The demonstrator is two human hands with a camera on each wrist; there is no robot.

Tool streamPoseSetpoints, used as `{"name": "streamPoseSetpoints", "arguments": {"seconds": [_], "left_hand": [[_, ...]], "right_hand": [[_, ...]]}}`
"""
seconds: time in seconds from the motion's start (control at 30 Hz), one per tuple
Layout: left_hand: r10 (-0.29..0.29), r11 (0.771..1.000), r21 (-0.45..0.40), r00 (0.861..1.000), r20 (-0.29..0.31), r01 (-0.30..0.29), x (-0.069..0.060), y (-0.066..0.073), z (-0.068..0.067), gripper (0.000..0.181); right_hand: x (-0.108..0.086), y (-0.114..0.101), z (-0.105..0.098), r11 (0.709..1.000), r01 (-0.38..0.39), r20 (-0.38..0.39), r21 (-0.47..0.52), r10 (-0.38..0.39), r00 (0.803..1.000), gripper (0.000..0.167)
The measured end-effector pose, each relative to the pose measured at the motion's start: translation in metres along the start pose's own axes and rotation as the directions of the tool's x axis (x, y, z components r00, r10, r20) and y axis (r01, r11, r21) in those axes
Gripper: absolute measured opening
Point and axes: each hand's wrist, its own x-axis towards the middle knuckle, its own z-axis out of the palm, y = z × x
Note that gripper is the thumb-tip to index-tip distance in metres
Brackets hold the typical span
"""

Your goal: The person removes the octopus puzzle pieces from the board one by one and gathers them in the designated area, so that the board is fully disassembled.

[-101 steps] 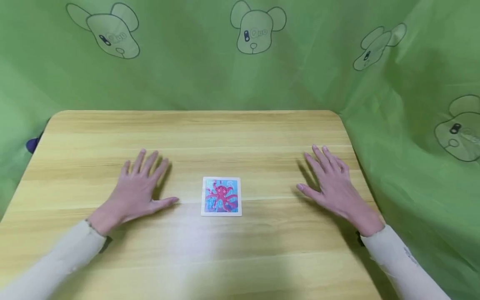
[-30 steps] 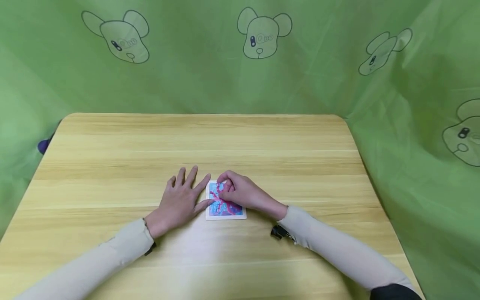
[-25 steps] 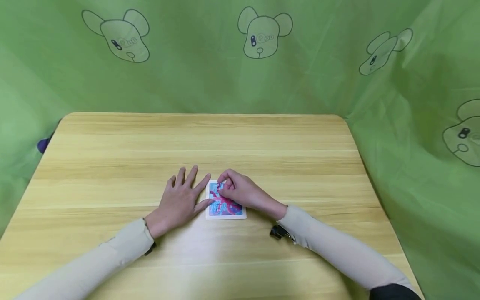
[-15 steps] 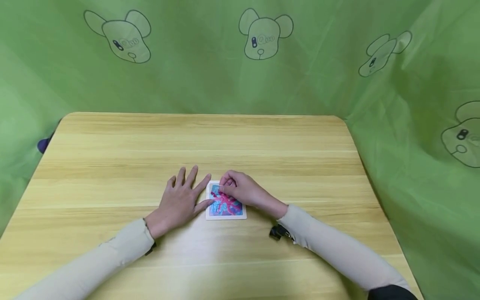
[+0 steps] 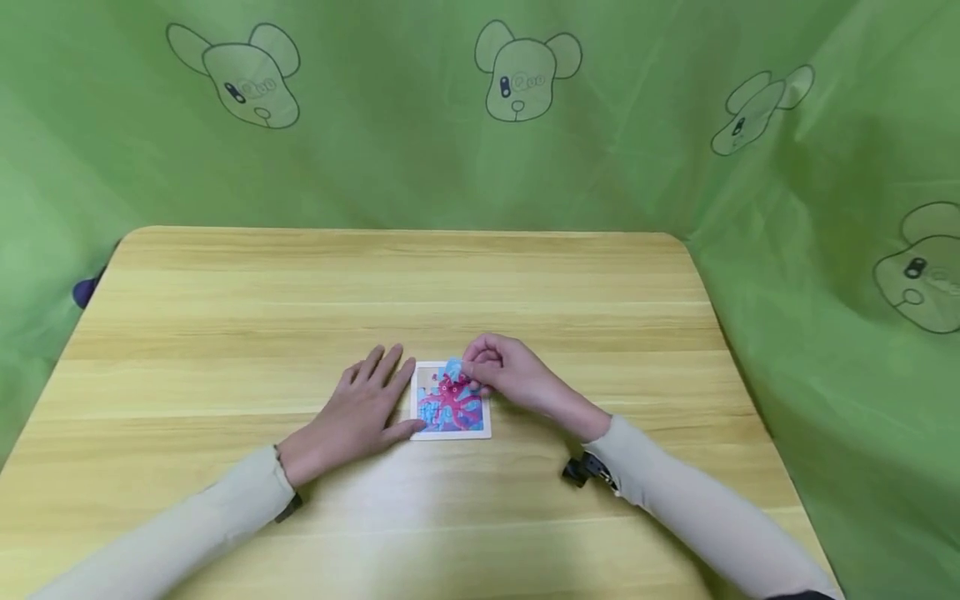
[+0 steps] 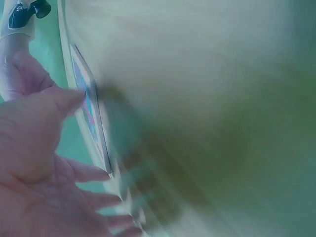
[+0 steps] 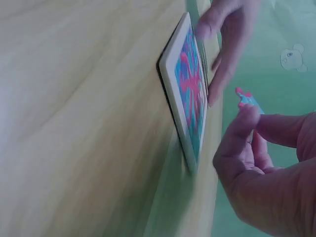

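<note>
A small square jigsaw puzzle (image 5: 450,412) of a pink octopus on blue lies in a white frame on the table. Its upper left corner shows bare backing where a piece is out. My right hand (image 5: 517,375) pinches a blue and pink puzzle piece (image 7: 251,101) between thumb and forefinger, raised above the puzzle's top edge. My left hand (image 5: 356,417) lies with fingers stretched out along the left side of the frame, its thumb by the frame's lower left edge. In the left wrist view the thumb (image 6: 69,101) overlaps the frame's edge.
The wooden table (image 5: 300,292) surrounds the puzzle. Green cloth (image 5: 397,158) with mouse-like drawings hangs behind and to the right. A dark purple object (image 5: 84,292) shows beyond the table's left edge. Dark wrist devices (image 5: 588,471) stick out under the sleeves.
Both hands came in to the puzzle from the sides. My right hand has lifted a piece from its upper left and drawn it up and right. The left hand has slid slightly off the picture.
</note>
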Motion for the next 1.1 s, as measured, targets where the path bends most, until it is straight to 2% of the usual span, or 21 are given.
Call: {"name": "streamPoseSetpoints", "arguments": {"seconds": [0.2,0.43,0.57,0.73,0.9,1.1], "left_hand": [[0.137,0.990,-0.012,0.990,-0.025,-0.137,0.000,-0.003,0.000,0.096],[0.232,0.971,0.054,0.973,-0.013,-0.231,0.000,-0.006,-0.003,0.092],[0.256,0.964,0.072,0.967,-0.009,-0.255,0.000,-0.008,-0.001,0.083],[0.271,0.959,0.084,0.962,0.000,-0.270,-0.002,-0.009,-0.002,0.078],[0.272,0.959,0.082,0.962,0.001,-0.271,-0.006,-0.012,-0.002,0.076],[0.272,0.960,0.070,0.962,0.006,-0.272,-0.005,-0.012,-0.001,0.077]], "right_hand": [[-0.010,0.013,-0.024,1.000,0.024,-0.085,0.021,-0.022,0.996,0.020],[-0.026,0.033,-0.060,0.999,0.003,-0.155,0.042,0.003,0.988,0.023],[-0.031,0.042,-0.077,0.999,-0.017,-0.179,0.039,0.024,0.983,0.026],[-0.033,0.050,-0.092,0.998,-0.062,-0.217,-0.015,0.058,0.975,0.028],[-0.028,0.055,-0.098,0.991,-0.077,-0.242,-0.106,0.050,0.969,0.026],[-0.023,0.060,-0.101,0.985,-0.064,-0.259,-0.158,0.021,0.966,0.021]]}}
